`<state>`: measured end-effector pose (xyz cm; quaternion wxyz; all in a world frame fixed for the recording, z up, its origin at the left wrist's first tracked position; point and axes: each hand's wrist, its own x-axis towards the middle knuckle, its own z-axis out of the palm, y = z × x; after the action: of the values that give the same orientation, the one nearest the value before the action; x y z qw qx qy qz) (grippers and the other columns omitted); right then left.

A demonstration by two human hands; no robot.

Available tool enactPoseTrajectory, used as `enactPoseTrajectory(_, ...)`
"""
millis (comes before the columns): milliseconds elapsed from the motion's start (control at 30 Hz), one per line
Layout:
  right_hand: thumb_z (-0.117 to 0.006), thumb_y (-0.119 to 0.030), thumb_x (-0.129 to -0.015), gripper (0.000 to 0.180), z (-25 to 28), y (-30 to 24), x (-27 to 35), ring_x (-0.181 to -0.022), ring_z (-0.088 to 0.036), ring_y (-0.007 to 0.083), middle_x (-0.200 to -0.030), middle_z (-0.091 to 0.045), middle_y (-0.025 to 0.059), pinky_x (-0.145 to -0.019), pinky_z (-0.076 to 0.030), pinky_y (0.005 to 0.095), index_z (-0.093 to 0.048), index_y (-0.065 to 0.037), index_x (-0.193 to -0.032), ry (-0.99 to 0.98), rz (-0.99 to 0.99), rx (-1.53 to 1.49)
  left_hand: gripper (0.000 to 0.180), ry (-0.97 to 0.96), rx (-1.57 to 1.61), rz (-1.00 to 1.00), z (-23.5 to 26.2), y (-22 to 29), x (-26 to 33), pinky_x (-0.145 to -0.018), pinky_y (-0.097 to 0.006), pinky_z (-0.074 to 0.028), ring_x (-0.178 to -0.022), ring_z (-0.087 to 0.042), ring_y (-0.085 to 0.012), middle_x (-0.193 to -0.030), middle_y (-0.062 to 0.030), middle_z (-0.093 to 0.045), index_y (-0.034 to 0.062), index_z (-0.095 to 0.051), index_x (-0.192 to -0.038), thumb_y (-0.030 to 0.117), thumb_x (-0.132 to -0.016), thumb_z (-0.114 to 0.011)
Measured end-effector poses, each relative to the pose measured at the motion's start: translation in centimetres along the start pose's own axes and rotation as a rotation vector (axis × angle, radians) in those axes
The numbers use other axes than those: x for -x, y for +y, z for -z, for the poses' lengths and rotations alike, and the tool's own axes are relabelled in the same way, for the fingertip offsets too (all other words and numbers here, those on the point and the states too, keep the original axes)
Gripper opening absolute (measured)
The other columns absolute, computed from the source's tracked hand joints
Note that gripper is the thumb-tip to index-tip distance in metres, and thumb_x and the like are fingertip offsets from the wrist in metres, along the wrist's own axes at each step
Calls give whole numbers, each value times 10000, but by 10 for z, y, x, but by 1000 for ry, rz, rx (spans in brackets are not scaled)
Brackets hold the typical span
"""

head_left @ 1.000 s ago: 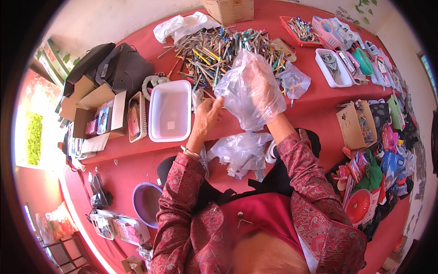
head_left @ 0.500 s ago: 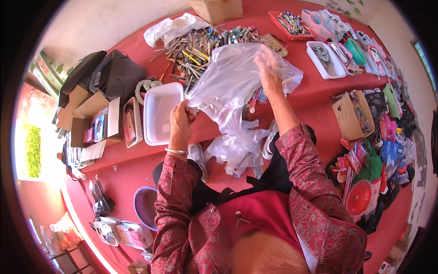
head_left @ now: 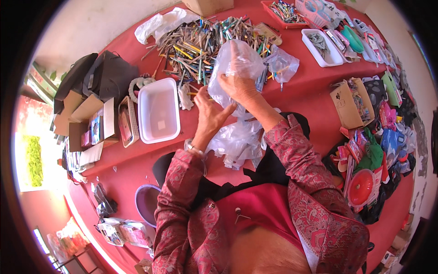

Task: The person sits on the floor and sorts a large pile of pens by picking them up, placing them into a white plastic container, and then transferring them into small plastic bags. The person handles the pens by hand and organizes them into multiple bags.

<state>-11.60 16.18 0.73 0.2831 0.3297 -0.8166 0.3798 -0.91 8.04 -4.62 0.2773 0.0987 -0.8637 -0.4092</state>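
A clear plastic bag (head_left: 228, 59) hangs gathered up in front of the pen heap, with my right hand (head_left: 242, 89) closed on its near side. My left hand (head_left: 211, 116) is just left of the bag, thumb and fingers apart, the thumb close to the bag's lower part. Below both hands, crumpled clear plastic (head_left: 237, 144) lies between my legs. Behind the bag spreads a large heap of used pens and pencils (head_left: 191, 55). A smaller clear bag (head_left: 283, 64) with a few pens lies right of the held one.
A white tray (head_left: 158, 130) stands left of my hands, beside a narrow basket (head_left: 129, 123) and an open cardboard box (head_left: 93, 130). To the right are a white tub (head_left: 321, 50), a box of pens (head_left: 353, 105) and piled packets with a red bowl (head_left: 360, 187). A purple basin (head_left: 147, 205) sits lower left.
The bag, earlier stretched between both hands, is now bunched up in my right hand, which came left and nearer. My left hand has let go and moved right, its fingers spreading.
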Motion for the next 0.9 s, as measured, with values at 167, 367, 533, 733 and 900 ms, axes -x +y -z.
enactPoseTrajectory(167,-630,-155,-581,709,-19,6,-8,-1008,-396,432,-1094,-400,273,-854,-321,501,-335,33,-1198,207,124,82,103,92,165,461,-9,-59,-9,-555,-359,-464,-552,-580,-288,-600,-173,-575,-22,-564,-676,56,-702,-503)
enactPoseTrajectory(367,-588,-255,-661,473,6,16,-17,-802,-515,343,-840,-546,213,-788,-382,425,-495,51,-1010,-97,148,147,165,356,32,423,28,-50,-15,-522,-348,-450,-484,-551,-263,-607,-157,-541,-53,-500,-791,105,-767,-458)
enactPoseTrajectory(533,-636,-338,-683,716,-5,17,-8,-943,-504,374,-970,-528,269,-809,-394,390,-327,67,-1187,-244,-202,-229,195,242,502,599,28,-30,-19,-509,-315,-478,-558,-568,-235,-719,-136,-516,-42,-433,-882,136,-805,-450)
enactPoseTrajectory(733,-574,-431,-726,526,-23,17,2,-725,-559,400,-717,-568,245,-652,-446,410,-546,86,-821,-216,-360,-338,181,125,856,659,32,-24,-23,-571,-267,-511,-661,-596,-205,-793,-97,-522,-4,-428,-915,145,-819,-464)
enactPoseTrajectory(900,-609,-361,-742,378,-12,6,4,-745,-545,140,-839,-599,66,-641,-405,253,-592,-19,-902,-935,-828,-832,155,64,917,688,39,-29,-22,-590,-245,-496,-660,-596,-187,-800,-86,-545,8,-462,-909,144,-833,-452)
